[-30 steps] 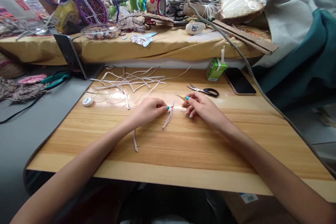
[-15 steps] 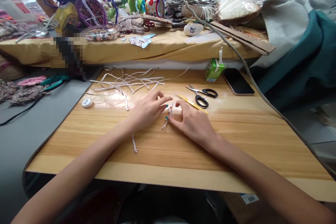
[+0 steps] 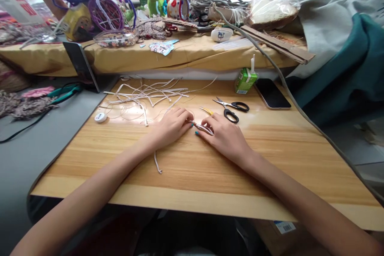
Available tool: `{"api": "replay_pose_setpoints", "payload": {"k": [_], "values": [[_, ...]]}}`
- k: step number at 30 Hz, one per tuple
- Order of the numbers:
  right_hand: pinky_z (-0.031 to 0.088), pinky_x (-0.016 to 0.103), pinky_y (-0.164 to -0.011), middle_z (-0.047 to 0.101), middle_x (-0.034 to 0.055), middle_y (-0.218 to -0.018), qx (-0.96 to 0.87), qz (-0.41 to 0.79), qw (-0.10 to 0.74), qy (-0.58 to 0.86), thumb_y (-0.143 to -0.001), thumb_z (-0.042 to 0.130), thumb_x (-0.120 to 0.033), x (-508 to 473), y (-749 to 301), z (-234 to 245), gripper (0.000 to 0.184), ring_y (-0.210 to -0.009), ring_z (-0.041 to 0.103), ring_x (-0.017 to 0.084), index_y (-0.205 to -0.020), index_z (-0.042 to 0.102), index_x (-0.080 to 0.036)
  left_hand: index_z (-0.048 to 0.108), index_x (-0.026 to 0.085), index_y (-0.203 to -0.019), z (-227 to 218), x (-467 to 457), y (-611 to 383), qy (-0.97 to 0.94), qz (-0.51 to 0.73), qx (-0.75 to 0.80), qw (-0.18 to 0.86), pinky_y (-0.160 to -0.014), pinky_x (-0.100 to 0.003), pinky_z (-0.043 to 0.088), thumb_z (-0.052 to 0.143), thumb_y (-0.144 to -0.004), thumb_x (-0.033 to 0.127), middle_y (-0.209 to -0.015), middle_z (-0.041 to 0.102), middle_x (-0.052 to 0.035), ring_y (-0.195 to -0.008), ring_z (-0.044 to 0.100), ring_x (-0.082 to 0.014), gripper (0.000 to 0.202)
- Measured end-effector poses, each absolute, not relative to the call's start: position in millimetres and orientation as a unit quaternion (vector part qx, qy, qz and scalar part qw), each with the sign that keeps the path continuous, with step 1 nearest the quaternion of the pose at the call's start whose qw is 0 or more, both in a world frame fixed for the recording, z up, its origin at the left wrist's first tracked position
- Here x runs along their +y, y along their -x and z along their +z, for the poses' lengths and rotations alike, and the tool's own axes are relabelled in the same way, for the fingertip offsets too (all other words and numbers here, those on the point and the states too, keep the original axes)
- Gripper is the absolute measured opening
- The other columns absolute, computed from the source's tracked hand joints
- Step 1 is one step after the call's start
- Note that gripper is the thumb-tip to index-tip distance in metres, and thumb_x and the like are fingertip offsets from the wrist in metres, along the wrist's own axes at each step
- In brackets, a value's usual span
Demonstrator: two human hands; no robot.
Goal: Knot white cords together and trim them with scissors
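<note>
A small bundle of white cord (image 3: 204, 129) bound with thin copper-coloured wire lies slantwise between my hands. The fingertips of my left hand (image 3: 172, 127) are closed together in a pinch on its left end. My right hand (image 3: 225, 136) is around the other end, its thumb below and its index finger above, with a gap between them; whether its hidden fingers touch the cord does not show. A loose white cord (image 3: 157, 163) sticks out from under my left wrist. Yellow tweezers (image 3: 206, 110) lie partly covered behind my right hand.
Black-handled scissors (image 3: 231, 109) lie open beyond my right hand, near a green drink carton (image 3: 245, 81) and a phone (image 3: 273, 93). Several white cords (image 3: 147, 95) and a round white lid (image 3: 100, 117) are at the left. A grey cable (image 3: 282, 78) crosses the right side.
The cord bundle has turned from nearly upright to slanting sideways. My left fingertips have come together on its end, and my right hand has shifted slightly, covering more of the tweezers.
</note>
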State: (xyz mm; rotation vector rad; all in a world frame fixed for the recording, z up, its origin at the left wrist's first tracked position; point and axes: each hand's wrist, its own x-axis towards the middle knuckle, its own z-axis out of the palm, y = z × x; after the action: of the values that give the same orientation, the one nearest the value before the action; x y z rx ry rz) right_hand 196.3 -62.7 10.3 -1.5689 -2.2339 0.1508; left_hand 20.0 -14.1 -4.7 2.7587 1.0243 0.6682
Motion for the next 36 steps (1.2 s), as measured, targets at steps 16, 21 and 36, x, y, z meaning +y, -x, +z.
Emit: {"api": "replay_pose_setpoints", "payload": {"k": [16,21,36], "values": [[0.039,0.024,-0.063,0.063,0.0036,-0.078,-0.764,0.257,0.265,0.530,-0.079,0.043,-0.016,-48.5,-205.9,15.0,0.021,-0.066,0.054,0.013,-0.089,0.062,-0.015,0.059,0.017,-0.087,4.0,-18.7,-23.6,-0.837,0.262,0.380,0.292,-0.071,-0.025,0.042,0.045,-0.080,0.016,-0.086,0.062,-0.0015,-0.079,0.054,-0.0122,0.015],[0.038,0.023,-0.059,0.063,0.0026,-0.073,-0.771,0.273,0.268,0.509,-0.079,0.044,-0.017,-47.0,-208.9,12.3,0.022,-0.061,0.053,0.011,-0.088,0.063,-0.015,0.061,0.015,-0.083,7.4,-20.6,-24.0,-0.796,0.274,0.414,0.345,-0.072,-0.024,0.041,0.048,-0.077,0.015,-0.084,0.064,-0.0015,-0.078,0.056,-0.0119,0.015],[0.040,0.022,-0.055,0.060,0.0023,-0.069,-0.738,0.416,0.242,0.474,-0.081,0.042,-0.029,-45.1,-211.1,14.5,0.026,-0.057,0.052,0.010,-0.081,0.063,-0.014,0.060,0.014,-0.083,7.0,-26.2,-29.0,-0.797,0.291,0.411,0.333,-0.067,-0.022,0.041,0.048,-0.077,0.014,-0.080,0.063,-0.0029,-0.074,0.055,-0.0117,0.014]]}}
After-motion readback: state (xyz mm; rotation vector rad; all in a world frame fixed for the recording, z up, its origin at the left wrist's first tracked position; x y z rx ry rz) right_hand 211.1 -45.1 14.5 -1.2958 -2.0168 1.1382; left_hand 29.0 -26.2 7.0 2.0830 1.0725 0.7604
